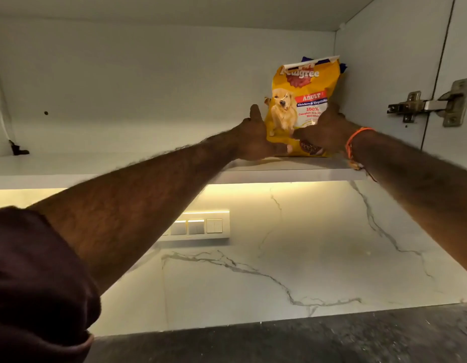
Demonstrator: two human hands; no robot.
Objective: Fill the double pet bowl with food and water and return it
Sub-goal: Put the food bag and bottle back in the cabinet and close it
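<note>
Gripping yellow food bag (303,106), left hand (253,140), right hand (324,132), cabinet shelf (279,169).

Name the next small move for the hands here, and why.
Probably lift the dog food bag off the cabinet shelf and bring it down. Both the left hand and right hand already clasp its lower sides, and it stands upright on the shelf.

The right hand (322,132) covers the lower right of the dog food bag (297,100), and the left hand (253,138) hides its lower left edge, so each grip's fingers behind the bag cannot be seen. The brand name is creased and partly unreadable; small print under "100%" is too fine. A blue object (343,68) behind the bag is mostly hidden. The cabinet door hinge (431,104) continues toward the right edge
</note>
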